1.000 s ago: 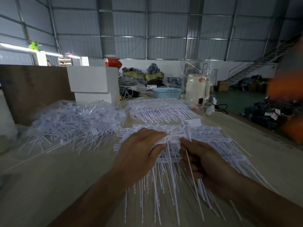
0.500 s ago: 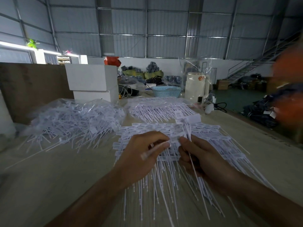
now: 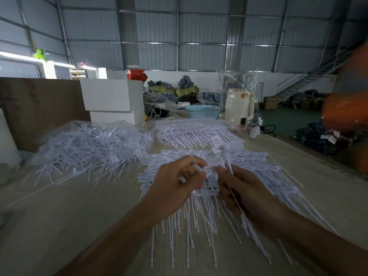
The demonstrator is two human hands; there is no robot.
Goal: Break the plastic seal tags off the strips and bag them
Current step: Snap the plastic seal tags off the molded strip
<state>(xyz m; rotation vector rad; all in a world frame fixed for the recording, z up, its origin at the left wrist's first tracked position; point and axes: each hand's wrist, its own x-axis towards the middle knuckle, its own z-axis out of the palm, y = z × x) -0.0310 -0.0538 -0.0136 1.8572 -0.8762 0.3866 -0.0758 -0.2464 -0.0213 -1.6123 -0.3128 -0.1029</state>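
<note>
Seal tags (image 3: pixel 216 147), white plastic with long thin tails, are shown at the moment of separation above a fanned stack of unbroken strips (image 3: pixel 249 168) lying on the wooden table (image 3: pixel 79 216). The left hand (image 3: pixel 175 184) curls its fingers round the end of a strip, pinching it near the tag heads, which steadies the strip against a snapping force. The right hand (image 3: pixel 245 188) is closed on a small bundle of freed tags, their heads standing up above the fingers and their tails running down through the palm; gathering them this way probably lets several be bagged in one motion. The two hands meet almost fingertip to fingertip directly over the stack, so that loose pieces would fall back onto it.

Counts: two hands at work; one stack of strips beneath them, layered too densely to number; one clear bag of loose tags (image 3: pixel 89 144) at left, spilling tails onto the table; one further bag of strips (image 3: pixel 195 130) behind the stack. Individual tags run to hundreds and cannot be counted. Beyond stand two white boxes (image 3: pixel 113 100), stacked, one blue basket (image 3: pixel 203 111) and one cream-coloured container (image 3: pixel 238 108).

Bagging appears well under way, with much unbroken stock remaining.
</note>
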